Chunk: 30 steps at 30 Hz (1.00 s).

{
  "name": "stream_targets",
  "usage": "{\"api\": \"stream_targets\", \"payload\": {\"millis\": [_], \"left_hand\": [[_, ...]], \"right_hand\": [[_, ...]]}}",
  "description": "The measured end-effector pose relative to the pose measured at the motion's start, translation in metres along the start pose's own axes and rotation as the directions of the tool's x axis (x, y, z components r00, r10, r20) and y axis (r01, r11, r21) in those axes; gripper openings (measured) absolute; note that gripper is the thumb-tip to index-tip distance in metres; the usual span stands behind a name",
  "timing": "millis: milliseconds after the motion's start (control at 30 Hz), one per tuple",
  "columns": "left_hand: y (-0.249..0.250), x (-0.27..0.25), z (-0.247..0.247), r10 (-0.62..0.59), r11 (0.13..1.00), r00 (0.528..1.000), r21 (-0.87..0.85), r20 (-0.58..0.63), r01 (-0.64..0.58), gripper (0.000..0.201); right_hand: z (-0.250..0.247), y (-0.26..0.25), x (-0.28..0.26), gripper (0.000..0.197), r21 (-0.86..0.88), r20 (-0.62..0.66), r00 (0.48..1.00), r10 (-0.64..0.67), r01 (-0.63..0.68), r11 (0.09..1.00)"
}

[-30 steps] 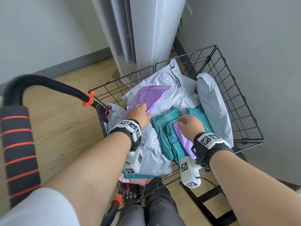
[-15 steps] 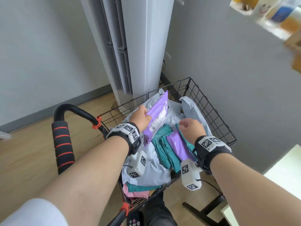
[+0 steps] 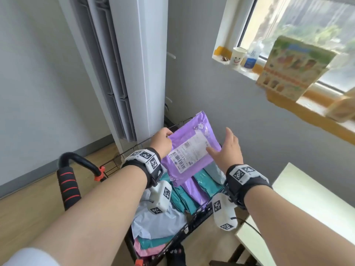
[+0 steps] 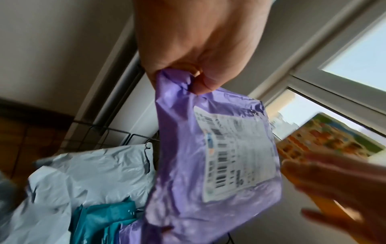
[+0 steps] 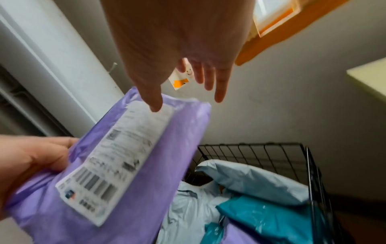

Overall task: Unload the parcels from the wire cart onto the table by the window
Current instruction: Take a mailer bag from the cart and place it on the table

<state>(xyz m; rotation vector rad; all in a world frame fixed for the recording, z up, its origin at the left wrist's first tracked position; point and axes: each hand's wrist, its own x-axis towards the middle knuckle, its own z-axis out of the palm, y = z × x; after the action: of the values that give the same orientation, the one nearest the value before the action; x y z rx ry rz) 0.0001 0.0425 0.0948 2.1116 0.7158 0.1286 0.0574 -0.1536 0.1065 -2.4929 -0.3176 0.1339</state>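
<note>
A purple parcel [image 3: 192,148] hangs mid-frame above the wire cart [image 3: 184,225], pinched at one corner by the left hand [image 3: 161,142]; the right hand [image 3: 228,150], fingers spread and empty, reaches its label, likely to steady it toward the table [image 3: 307,206] at lower right

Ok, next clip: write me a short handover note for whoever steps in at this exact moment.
Left hand: pinches one corner of the purple parcel, held above the wire cart, label facing you.
Right hand: open, fingers spread, thumb at the parcel's label; it holds nothing.
Cart: grey, teal, purple and pink parcels lie inside.
Table: to the right, under the window; the part in view has no parcels.
Done: one parcel lifted out.
Left: set this parcel on the table, then bring over everything in the cart.
</note>
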Motion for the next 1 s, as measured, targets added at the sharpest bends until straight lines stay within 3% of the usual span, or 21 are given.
{"api": "stream_targets", "payload": {"millis": [100,200,300,433,533,700,833,1000], "left_hand": [[0.021,-0.017,0.009,0.097,0.992,0.990,0.069,0.106,-0.105,0.033],[0.042,-0.038,0.020,0.189,0.972,0.961,0.099,0.200,-0.212,0.032],[0.062,-0.057,0.026,0.273,0.945,0.928,0.108,0.253,-0.308,0.029],[0.084,-0.074,0.029,0.324,0.920,0.905,0.134,0.275,-0.369,0.031],[0.097,-0.085,0.037,0.349,0.910,0.890,0.120,0.294,-0.397,0.030],[0.127,-0.097,0.049,0.429,0.891,0.861,0.028,0.273,-0.453,0.011],[0.146,-0.099,0.058,0.425,0.904,0.881,-0.053,0.210,-0.424,0.051],[0.163,-0.108,0.089,0.320,0.941,0.895,0.009,0.311,-0.339,0.074]], "right_hand": [[-0.025,-0.002,-0.010,0.083,-0.090,-0.074,0.989,-0.130,0.124,0.988],[-0.044,-0.010,-0.024,0.072,-0.192,-0.016,0.981,-0.196,0.189,0.963],[-0.055,-0.011,-0.044,0.053,-0.264,0.078,0.986,-0.145,0.161,0.951],[-0.068,-0.002,-0.067,0.015,-0.286,0.149,0.988,-0.044,0.086,0.954],[-0.077,0.012,-0.079,0.022,-0.328,0.169,0.985,0.034,0.023,0.944],[-0.111,0.034,-0.095,0.019,-0.307,0.028,0.991,0.132,-0.117,0.945],[-0.145,0.055,-0.105,0.014,-0.189,-0.147,0.959,0.243,-0.268,0.945],[-0.183,0.083,-0.127,0.011,0.054,-0.319,0.860,0.398,-0.403,0.914]]}}
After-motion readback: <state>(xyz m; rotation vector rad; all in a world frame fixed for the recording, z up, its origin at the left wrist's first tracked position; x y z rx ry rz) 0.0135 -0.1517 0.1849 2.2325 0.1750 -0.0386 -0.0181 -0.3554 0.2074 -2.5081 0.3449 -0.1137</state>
